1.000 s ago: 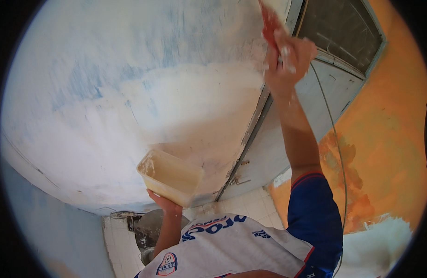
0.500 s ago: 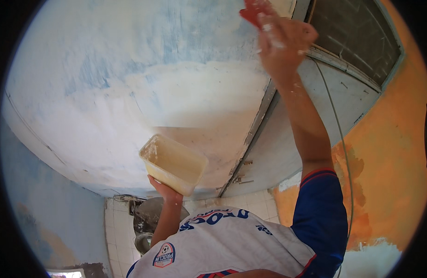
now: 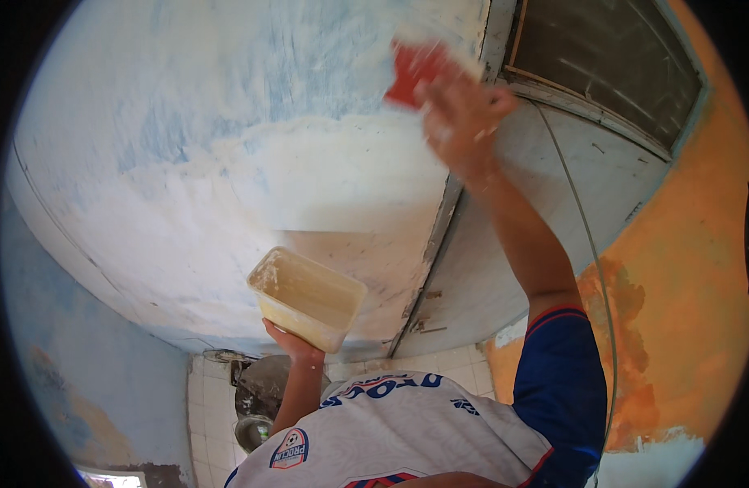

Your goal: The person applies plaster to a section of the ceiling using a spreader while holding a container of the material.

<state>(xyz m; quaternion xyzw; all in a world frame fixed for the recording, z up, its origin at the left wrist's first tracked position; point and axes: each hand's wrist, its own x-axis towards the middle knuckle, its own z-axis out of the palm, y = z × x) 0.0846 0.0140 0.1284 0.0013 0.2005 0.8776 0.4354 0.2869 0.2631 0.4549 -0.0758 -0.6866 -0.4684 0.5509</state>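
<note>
one right hand gripping red scraper, left hand cupping cream tub, patchy wall

Tub and scraper before the wall, left of the door

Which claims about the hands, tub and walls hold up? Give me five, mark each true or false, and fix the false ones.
1. The left hand holds the tub. True.
2. The tub is covered by a lid. False: its top is open.
3. The right hand holds a red tool. True.
4. The right hand is lower in the picture than the left. False: it is higher.
5. The orange wall is on the picture's right. True.
</note>
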